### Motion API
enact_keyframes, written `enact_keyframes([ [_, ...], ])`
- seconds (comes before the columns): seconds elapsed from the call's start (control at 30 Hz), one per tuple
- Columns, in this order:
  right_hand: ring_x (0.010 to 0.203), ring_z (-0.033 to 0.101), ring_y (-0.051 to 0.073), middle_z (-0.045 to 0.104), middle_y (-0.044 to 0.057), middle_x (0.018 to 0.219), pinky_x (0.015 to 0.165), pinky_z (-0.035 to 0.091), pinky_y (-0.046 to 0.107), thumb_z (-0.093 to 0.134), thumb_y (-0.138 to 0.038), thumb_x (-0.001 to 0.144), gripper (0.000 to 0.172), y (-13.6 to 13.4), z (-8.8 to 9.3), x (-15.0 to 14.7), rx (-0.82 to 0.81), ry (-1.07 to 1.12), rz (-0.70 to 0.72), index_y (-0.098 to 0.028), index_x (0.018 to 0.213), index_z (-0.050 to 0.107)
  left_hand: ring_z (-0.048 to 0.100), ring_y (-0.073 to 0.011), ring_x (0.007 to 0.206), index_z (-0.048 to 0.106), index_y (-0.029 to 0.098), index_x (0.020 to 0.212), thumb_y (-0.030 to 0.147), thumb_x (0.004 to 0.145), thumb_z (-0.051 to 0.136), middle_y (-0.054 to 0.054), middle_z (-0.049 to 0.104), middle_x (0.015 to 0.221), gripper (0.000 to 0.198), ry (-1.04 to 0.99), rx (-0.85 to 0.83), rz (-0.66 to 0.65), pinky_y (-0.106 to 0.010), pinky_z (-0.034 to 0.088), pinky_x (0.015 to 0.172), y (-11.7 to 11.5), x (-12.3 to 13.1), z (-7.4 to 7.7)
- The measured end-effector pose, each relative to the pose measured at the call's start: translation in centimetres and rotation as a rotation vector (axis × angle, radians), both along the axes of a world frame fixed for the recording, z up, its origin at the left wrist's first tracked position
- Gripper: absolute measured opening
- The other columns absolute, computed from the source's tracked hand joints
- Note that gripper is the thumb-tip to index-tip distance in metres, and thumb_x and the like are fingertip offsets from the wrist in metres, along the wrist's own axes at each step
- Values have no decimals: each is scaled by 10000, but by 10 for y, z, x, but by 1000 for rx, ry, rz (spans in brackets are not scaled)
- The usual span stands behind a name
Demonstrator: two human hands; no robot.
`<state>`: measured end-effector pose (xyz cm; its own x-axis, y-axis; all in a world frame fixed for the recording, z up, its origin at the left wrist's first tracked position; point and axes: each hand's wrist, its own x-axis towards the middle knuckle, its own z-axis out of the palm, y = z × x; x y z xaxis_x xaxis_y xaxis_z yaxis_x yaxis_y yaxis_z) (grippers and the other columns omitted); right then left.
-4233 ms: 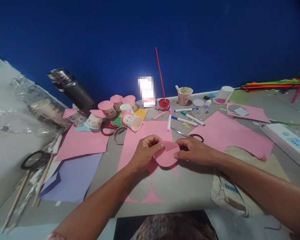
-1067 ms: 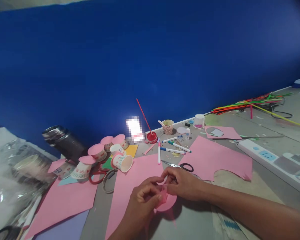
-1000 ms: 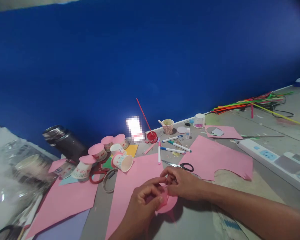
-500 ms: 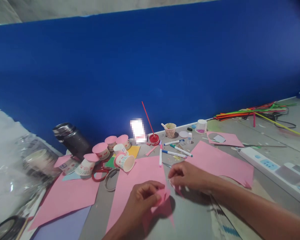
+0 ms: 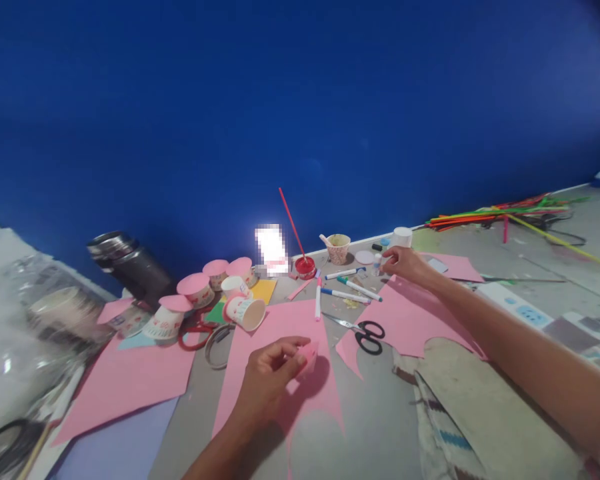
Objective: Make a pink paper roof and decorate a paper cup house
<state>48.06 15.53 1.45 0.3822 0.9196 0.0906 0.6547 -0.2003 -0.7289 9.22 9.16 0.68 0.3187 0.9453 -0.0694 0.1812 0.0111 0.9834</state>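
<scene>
My left hand (image 5: 271,369) is closed, pinching a small folded pink paper piece (image 5: 308,352) just above a big pink sheet (image 5: 260,347). My right hand (image 5: 404,261) is stretched out to the far side of the table. Its curled fingertips are pinched at a small white bottle (image 5: 377,263) standing beside the markers (image 5: 349,291). Black-handled scissors (image 5: 367,333) lie between the two hands.
Paper cups with pink tops (image 5: 195,290) and a cup on its side (image 5: 245,312) are at the left by a dark flask (image 5: 130,263). A red paint pot (image 5: 305,267), a patterned cup (image 5: 339,248), a power strip (image 5: 523,308) and coloured sticks (image 5: 505,210) lie beyond.
My right hand let go of the pink piece and reached forward to the small bottle. My left hand kept the piece, now folded small. The scissors are uncovered.
</scene>
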Motion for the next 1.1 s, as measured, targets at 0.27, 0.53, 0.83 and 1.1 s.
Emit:
enact_keyframes([
  [0.27, 649, 618, 210, 704, 48, 695, 618, 383, 324, 763, -358, 785, 182, 9, -11, -5, -32, -133, -10, -193, 785, 686, 736, -244, 990, 735, 172, 713, 361, 815, 810, -139, 787, 1166, 228, -50, 135, 6, -358, 619, 807, -7, 2, 3],
  [0.53, 776, 649, 206, 740, 42, 869, 701, 432, 313, 622, -306, 858, 105, -79, 44, -112, 286, -301, 732, -228, 910, 670, 759, -235, 1063, 775, 210, 833, 220, 908, 729, -130, 807, 1146, 88, 70, 592, -184, -373, 594, 937, -9, -4, 3],
  [0.83, 808, 608, 214, 695, 59, 878, 701, 413, 319, 625, -250, 934, 74, -92, 25, -125, 411, -452, 856, -203, 973, 666, 769, -230, 1072, 789, 215, 906, 201, 924, 710, -135, 806, 1184, 83, 163, 781, -272, -362, 604, 942, -3, -8, 3],
  [1.1, 877, 651, 237, 717, 76, 934, 735, 445, 337, 627, -225, 955, 92, -94, 22, -122, 390, -463, 909, -214, 1014, 697, 767, -261, 1104, 783, 206, 894, 153, 906, 685, -142, 798, 1202, 112, 185, 737, -252, -392, 608, 953, -3, -8, 5],
])
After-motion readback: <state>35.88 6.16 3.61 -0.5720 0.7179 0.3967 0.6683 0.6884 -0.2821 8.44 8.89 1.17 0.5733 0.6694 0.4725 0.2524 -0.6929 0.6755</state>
